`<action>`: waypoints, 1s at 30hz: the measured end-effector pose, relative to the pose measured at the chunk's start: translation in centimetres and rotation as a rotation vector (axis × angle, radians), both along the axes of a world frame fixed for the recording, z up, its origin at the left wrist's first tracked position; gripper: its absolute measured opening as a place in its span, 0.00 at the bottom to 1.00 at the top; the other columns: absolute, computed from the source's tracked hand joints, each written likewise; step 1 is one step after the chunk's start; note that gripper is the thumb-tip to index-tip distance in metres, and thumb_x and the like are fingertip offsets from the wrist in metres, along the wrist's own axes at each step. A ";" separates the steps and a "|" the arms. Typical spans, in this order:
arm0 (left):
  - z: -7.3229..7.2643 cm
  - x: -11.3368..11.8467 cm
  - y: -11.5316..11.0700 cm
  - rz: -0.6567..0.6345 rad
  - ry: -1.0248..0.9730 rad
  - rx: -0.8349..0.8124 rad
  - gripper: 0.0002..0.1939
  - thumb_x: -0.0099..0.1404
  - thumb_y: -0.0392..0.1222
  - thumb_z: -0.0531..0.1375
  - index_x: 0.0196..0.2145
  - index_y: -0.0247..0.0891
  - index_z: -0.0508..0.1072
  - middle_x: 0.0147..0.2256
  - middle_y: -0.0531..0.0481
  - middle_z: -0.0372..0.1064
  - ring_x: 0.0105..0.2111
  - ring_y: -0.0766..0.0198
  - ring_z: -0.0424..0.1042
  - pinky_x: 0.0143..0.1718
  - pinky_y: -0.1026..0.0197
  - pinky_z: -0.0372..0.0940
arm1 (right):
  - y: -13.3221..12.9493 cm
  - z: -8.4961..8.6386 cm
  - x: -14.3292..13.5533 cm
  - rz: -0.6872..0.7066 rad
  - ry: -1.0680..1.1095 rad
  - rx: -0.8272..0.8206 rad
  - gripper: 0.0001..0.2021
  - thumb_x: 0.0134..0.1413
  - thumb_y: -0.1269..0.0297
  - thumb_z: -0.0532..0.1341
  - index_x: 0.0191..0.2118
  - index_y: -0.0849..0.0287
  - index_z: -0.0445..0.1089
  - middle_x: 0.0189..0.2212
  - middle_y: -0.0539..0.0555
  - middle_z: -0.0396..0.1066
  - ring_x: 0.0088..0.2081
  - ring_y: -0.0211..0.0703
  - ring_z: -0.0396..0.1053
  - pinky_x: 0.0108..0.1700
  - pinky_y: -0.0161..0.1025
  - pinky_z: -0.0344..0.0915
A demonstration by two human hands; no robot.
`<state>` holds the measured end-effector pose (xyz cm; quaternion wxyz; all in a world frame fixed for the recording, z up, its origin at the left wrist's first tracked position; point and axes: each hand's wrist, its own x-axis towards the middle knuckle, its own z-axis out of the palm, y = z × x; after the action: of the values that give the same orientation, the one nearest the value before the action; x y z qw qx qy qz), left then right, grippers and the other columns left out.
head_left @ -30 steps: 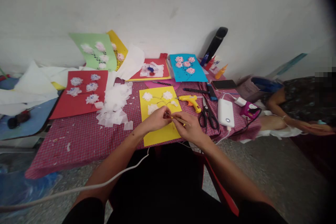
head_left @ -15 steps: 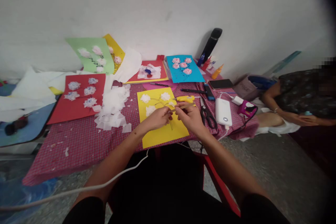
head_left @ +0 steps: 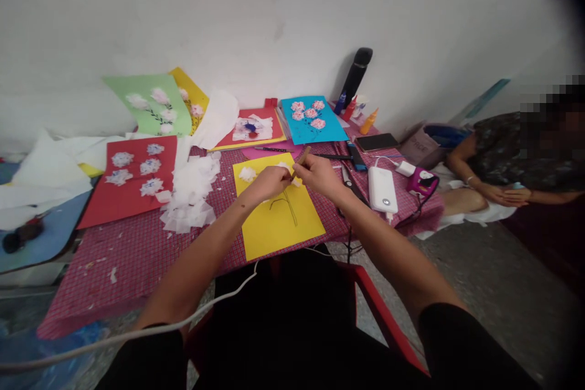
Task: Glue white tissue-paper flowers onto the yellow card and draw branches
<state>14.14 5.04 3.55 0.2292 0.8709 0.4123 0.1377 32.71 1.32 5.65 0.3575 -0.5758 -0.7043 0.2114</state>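
My left hand (head_left: 274, 183) is closed over the upper middle of a yellow sheet (head_left: 283, 234), its fingertips pinched on something I cannot make out. Beside it, almost touching, my right hand (head_left: 317, 174) grips a thin brown stick (head_left: 302, 160), which slants up from the fingers. On the sheet, a white paper flower (head_left: 247, 174) shows at the upper left and another (head_left: 284, 166) behind my hands. Thin drawn stem lines (head_left: 291, 210) run down the sheet below the hands.
White tissue squares (head_left: 192, 192) and a red flower sheet (head_left: 137, 180) lie left. A blue flower sheet (head_left: 313, 119) is behind. Scissors (head_left: 350, 181), a white power bank (head_left: 382, 189) and a phone (head_left: 377, 142) lie right. A person's hands (head_left: 514, 195) are at far right.
Both hands have moved up the sheet, away from me. The stick now points more steeply upward. My right hand and forearm now cover the yellow glue gun and part of the scissors.
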 end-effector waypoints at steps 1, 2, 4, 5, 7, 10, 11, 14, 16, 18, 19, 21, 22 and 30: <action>-0.1 0.1 0.2 0.000 0.005 -0.010 0.10 0.67 0.39 0.59 0.32 0.37 0.80 0.33 0.45 0.79 0.33 0.57 0.74 0.38 0.58 0.64 | 0.1 -0.1 -0.1 0.002 -0.030 0.004 0.10 0.62 0.64 0.61 0.29 0.59 0.71 0.26 0.52 0.75 0.29 0.40 0.69 0.30 0.35 0.56; -0.2 0.1 0.3 -0.002 0.008 -0.018 0.10 0.66 0.39 0.59 0.32 0.37 0.81 0.33 0.45 0.79 0.32 0.57 0.74 0.38 0.58 0.63 | 0.2 -0.1 -0.2 0.005 -0.053 0.007 0.10 0.61 0.64 0.61 0.29 0.59 0.71 0.26 0.52 0.75 0.29 0.40 0.69 0.30 0.35 0.55; -0.5 0.3 0.5 -0.004 0.014 -0.026 0.10 0.66 0.38 0.59 0.33 0.37 0.82 0.34 0.44 0.80 0.33 0.56 0.75 0.38 0.58 0.63 | 0.4 -0.3 -0.4 0.012 -0.091 0.006 0.09 0.62 0.65 0.61 0.29 0.59 0.72 0.27 0.52 0.76 0.29 0.40 0.69 0.30 0.35 0.54; -0.6 0.4 0.6 -0.005 0.016 -0.027 0.10 0.66 0.38 0.59 0.33 0.36 0.82 0.34 0.43 0.80 0.34 0.56 0.75 0.38 0.58 0.63 | 0.4 -0.4 -0.4 0.015 -0.106 0.002 0.09 0.62 0.65 0.61 0.29 0.59 0.73 0.27 0.53 0.76 0.29 0.40 0.69 0.30 0.36 0.54; -0.9 0.5 0.7 -0.004 0.022 -0.027 0.11 0.66 0.38 0.59 0.33 0.36 0.82 0.35 0.43 0.81 0.35 0.55 0.75 0.38 0.58 0.63 | 0.6 -0.6 -0.4 0.020 -0.129 -0.006 0.09 0.62 0.65 0.61 0.31 0.59 0.74 0.28 0.53 0.77 0.30 0.41 0.70 0.31 0.36 0.53; -1.4 0.6 0.8 0.001 0.029 -0.023 0.11 0.66 0.37 0.58 0.35 0.37 0.83 0.36 0.43 0.81 0.35 0.55 0.75 0.39 0.58 0.64 | 0.8 -0.8 -0.4 0.022 -0.157 -0.004 0.08 0.63 0.65 0.62 0.32 0.59 0.75 0.29 0.54 0.78 0.30 0.42 0.71 0.31 0.36 0.53; -1.5 0.6 0.8 0.004 0.030 -0.022 0.12 0.66 0.37 0.58 0.35 0.37 0.83 0.36 0.43 0.81 0.35 0.56 0.76 0.39 0.58 0.64 | 0.8 -0.9 -0.4 0.025 -0.164 0.000 0.09 0.63 0.65 0.62 0.32 0.59 0.75 0.29 0.55 0.78 0.30 0.42 0.71 0.31 0.37 0.53; -1.8 0.5 0.8 0.001 0.032 -0.022 0.12 0.65 0.37 0.58 0.36 0.38 0.83 0.36 0.44 0.81 0.36 0.55 0.76 0.40 0.58 0.65 | 0.7 -1.2 -0.5 0.032 -0.180 0.010 0.09 0.63 0.64 0.62 0.32 0.60 0.75 0.31 0.56 0.79 0.31 0.43 0.72 0.31 0.37 0.54; -1.9 0.5 0.8 -0.005 0.031 -0.026 0.12 0.65 0.37 0.58 0.36 0.38 0.83 0.37 0.44 0.81 0.37 0.55 0.77 0.41 0.58 0.65 | 0.7 -1.4 -0.5 0.038 -0.191 0.012 0.09 0.63 0.63 0.62 0.33 0.60 0.76 0.31 0.56 0.80 0.31 0.43 0.72 0.32 0.37 0.54; -2.0 0.5 0.8 -0.007 0.027 -0.031 0.12 0.65 0.36 0.58 0.37 0.37 0.83 0.38 0.43 0.82 0.38 0.55 0.77 0.41 0.58 0.66 | 0.7 -1.5 -0.4 0.046 -0.204 0.015 0.09 0.64 0.63 0.62 0.34 0.60 0.76 0.31 0.56 0.80 0.31 0.43 0.72 0.32 0.37 0.54; -2.0 0.5 0.8 -0.008 0.025 -0.033 0.12 0.65 0.36 0.58 0.38 0.37 0.83 0.39 0.43 0.82 0.38 0.54 0.77 0.41 0.58 0.66 | 0.6 -1.6 -0.4 0.051 -0.213 0.014 0.09 0.65 0.63 0.62 0.34 0.60 0.76 0.31 0.56 0.80 0.31 0.43 0.72 0.32 0.37 0.54; -2.1 0.5 0.8 -0.010 0.019 -0.037 0.12 0.65 0.36 0.58 0.38 0.37 0.83 0.39 0.43 0.82 0.39 0.54 0.77 0.42 0.57 0.66 | 0.6 -1.6 -0.5 0.057 -0.228 0.009 0.09 0.65 0.63 0.62 0.34 0.60 0.76 0.31 0.57 0.80 0.31 0.43 0.72 0.32 0.37 0.53; -2.1 0.5 0.8 -0.010 0.016 -0.038 0.13 0.65 0.35 0.58 0.39 0.37 0.84 0.40 0.43 0.82 0.39 0.54 0.78 0.43 0.57 0.67 | 0.5 -1.6 -0.5 0.059 -0.232 0.005 0.09 0.65 0.63 0.62 0.34 0.60 0.76 0.31 0.57 0.80 0.31 0.43 0.72 0.32 0.37 0.53; -2.1 0.6 0.8 0.000 0.005 -0.041 0.12 0.63 0.35 0.59 0.38 0.36 0.83 0.38 0.42 0.81 0.37 0.54 0.77 0.42 0.57 0.67 | 0.4 -1.4 -0.5 0.071 -0.216 -0.003 0.08 0.64 0.65 0.62 0.33 0.59 0.74 0.29 0.54 0.78 0.29 0.41 0.70 0.31 0.37 0.51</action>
<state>14.74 5.80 1.49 0.2461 0.8664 0.4156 0.1270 32.20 1.74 4.22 0.2706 -0.5706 -0.7583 0.1618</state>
